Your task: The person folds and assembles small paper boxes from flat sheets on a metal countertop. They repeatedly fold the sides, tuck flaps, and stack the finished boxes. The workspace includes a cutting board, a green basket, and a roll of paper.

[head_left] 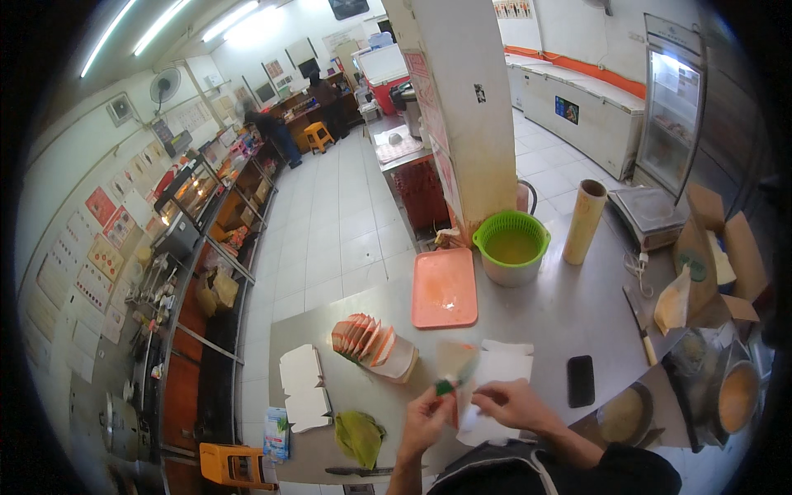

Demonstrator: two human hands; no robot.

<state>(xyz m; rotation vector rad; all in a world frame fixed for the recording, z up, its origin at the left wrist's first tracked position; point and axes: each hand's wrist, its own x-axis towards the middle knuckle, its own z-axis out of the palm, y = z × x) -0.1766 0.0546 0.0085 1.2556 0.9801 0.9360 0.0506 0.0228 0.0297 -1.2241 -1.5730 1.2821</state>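
My left hand (422, 425) grips a thin paper carton (459, 363), white with orange and green print, held up on end and smeared by motion. Close beside it is my right hand (516, 406), its fingers drawn together near the carton's lower edge; what they pinch, if anything, is hidden. Under the right hand lies a flat white unfolded carton (503, 363). To the left stands a row of folded cartons (375, 345) with the same orange and green print. More white carton blanks (304, 388) lie at the table's left side, next to a crumpled green bag (359, 437).
A pink tray (445, 289), a pot with a green strainer basket (511, 247) and a roll of film (584, 223) stand at the back. Rightward are a black phone (581, 381), a knife (639, 323), a scale (648, 216) and an open box (722, 247). Another knife (361, 472) lies in front.
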